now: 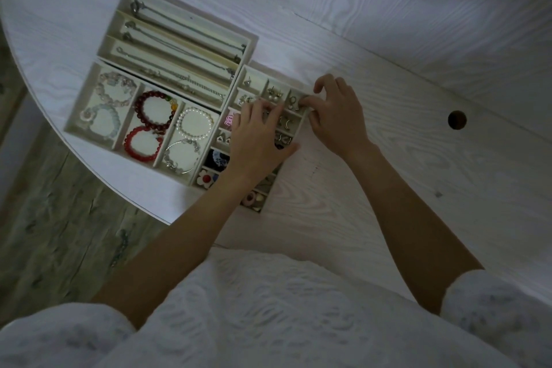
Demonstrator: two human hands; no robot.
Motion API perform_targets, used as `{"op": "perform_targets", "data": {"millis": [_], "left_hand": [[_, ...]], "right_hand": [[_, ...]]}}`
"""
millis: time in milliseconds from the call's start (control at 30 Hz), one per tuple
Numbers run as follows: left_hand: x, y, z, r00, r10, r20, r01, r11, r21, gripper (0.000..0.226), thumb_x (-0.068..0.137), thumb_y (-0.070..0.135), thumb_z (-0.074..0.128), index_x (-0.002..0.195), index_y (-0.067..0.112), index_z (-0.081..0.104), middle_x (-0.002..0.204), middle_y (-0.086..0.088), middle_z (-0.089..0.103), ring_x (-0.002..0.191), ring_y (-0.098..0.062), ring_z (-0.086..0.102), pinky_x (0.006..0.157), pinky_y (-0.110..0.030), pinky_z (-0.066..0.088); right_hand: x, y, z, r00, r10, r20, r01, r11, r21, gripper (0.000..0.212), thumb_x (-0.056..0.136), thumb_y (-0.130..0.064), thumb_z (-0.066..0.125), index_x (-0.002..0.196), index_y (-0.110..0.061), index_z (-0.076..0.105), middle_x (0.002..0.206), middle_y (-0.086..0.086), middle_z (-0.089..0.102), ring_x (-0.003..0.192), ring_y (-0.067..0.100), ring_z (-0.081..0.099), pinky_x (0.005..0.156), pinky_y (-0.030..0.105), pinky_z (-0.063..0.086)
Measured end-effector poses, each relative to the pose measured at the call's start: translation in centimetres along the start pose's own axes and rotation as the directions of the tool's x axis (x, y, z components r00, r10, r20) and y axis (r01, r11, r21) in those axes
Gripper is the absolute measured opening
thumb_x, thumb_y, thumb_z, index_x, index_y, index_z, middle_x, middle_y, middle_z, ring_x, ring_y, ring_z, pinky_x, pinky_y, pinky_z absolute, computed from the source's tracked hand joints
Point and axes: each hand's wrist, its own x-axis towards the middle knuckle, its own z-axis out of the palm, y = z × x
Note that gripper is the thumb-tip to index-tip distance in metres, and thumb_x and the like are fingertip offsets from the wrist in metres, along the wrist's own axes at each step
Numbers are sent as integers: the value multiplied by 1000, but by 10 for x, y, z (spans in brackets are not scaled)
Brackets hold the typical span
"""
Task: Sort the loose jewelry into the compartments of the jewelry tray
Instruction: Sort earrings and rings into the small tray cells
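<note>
Three cream compartment trays sit on the white wood-grain surface [388,158]: a long-slot necklace tray [251,39], a three-section bracelet tray [70,125] holding six bracelets, and a small-celled earring tray [242,73]. The left hand [257,140] rests flat across the cells, fingers relaxed; the right hand [337,116] pinches a small earring [303,101] at the far-right cell.

The white wood-grain table [388,158] has a round hole [457,120]. On it lie three trays, touching: necklace tray [251,39], bracelet tray [70,122], and small-compartment tray [252,70].
</note>
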Motion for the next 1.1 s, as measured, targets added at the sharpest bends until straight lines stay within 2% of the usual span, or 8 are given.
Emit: {"op": "perform_targets", "data": {"millis": [167,267,400,533,700,800,1000,1100], "left_hand": [[0,0,0,1000,-5,3,5,1000,14,78,69,56,73,130,11,55,113,-13,56,103,-30,50,84,-37,39],[-1,2,0,1000,4,14,-4,1000,21,75,72,55,71,131,11,55,115,-15,55,104,-32,50,84,-38,39],[-5,6,-1,997,-38,74,34,998,56,71,81,55,63,137,14,48,124,-14,52,113,-32,45,93,-40,32],[-11,10,-1,995,-48,92,42,997,69,65,86,50,59,138,14,45,131,-13,48,121,-31,39,97,-40,23],[-10,12,-4,987,-88,136,78,994,79,66,85,50,61,140,18,44,137,-10,45,127,-28,35,103,-44,22],[-10,15,-5,987,-97,129,91,994,53,65,84,49,63,139,19,45,137,-9,45,127,-28,36,105,-47,22],[-15,16,-4,991,-108,76,108,994,5,64,82,48,66,137,20,49,136,-7,48,126,-29,38,102,-45,23],[-16,13,-4,992,-110,67,110,994,2,65,79,51,68,134,21,52,134,-4,52,124,-29,41,100,-44,25]], "right_hand": [[-10,-1,-11,999,17,-51,-14,997,71,32,78,-9,47,100,-13,69,101,11,56,85,22,47,70,26,35],[-46,6,-23,963,202,-178,-177,974,144,28,80,-3,54,102,-12,69,103,10,57,90,19,47,74,22,35],[-138,30,-29,770,536,-346,-533,839,113,25,84,-3,58,104,-12,69,105,12,59,100,30,48,80,36,45],[-208,67,-19,544,761,-354,-803,594,43,33,84,-12,56,117,-11,62,123,21,51,110,42,44,93,36,27],[-212,83,-13,470,857,-211,-836,509,207,29,89,-12,51,114,-3,62,114,24,55,101,37,51,85,33,33],[-189,61,-13,551,810,-200,-768,586,259,17,90,-3,53,99,2,66,103,21,60,92,34,57,79,29,37],[-144,4,10,838,526,-145,-490,842,225,16,79,7,60,91,0,69,88,17,66,79,33,61,69,35,49],[-133,-12,15,908,398,-126,-368,906,209,17,75,11,64,89,2,67,97,17,63,70,31,62,58,30,49]]}}
